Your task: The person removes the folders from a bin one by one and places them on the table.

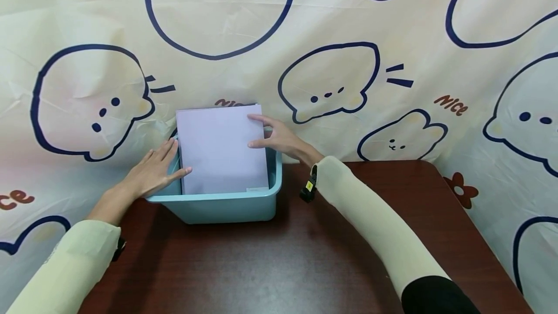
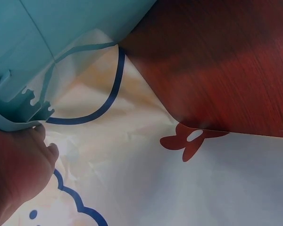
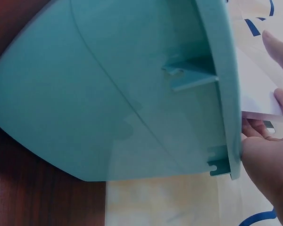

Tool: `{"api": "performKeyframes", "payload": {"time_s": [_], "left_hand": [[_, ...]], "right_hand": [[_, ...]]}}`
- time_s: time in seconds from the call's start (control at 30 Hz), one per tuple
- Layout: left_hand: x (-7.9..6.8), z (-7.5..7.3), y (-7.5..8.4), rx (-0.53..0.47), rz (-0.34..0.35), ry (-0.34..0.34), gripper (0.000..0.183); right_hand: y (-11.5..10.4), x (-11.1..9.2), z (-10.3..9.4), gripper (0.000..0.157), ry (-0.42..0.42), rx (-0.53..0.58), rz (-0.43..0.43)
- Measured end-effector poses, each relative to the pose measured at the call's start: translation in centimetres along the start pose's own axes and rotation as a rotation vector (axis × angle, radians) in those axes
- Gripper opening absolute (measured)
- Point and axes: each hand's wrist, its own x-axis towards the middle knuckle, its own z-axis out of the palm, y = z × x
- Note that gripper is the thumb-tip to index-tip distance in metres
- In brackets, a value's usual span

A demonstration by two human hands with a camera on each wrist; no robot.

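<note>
A flat, lavender, book-sized rectangle [image 1: 220,154] stands tilted back inside a light blue plastic bin [image 1: 231,207], its upper part above the rim. A thin dark edge shows behind its top. My right hand [image 1: 281,137] pinches its right edge, thumb and index finger on the front face; in the right wrist view, other fingers [image 3: 257,127] are behind it. At the bin's left rim, my left hand [image 1: 150,171] rests with fingers straight and thumb pointing inward over the bin. The left wrist view shows that hand [image 2: 21,165] against the rim.
The bin stands on a dark brown wooden table [image 1: 270,260], near its back edge. Behind and to the right hangs a cream cloth [image 1: 327,18] printed with blue-outlined cartoon faces. Under the bin's rim are notched brackets [image 3: 193,77].
</note>
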Motion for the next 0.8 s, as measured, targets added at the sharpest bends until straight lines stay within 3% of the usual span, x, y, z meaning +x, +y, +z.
{"api": "performKeyframes", "payload": {"time_s": [0.23, 0.8], "left_hand": [[0.04, 0.01, 0.0, -0.007, -0.004, -0.003, 0.1], [-0.03, 0.03, 0.01, 0.002, -0.007, -0.004, 0.1]], "right_hand": [[-0.06, 0.16, 0.56, 0.078, 0.001, -0.047, -0.033], [0.18, 0.67, 0.96, 0.09, 0.02, -0.021, -0.036]]}}
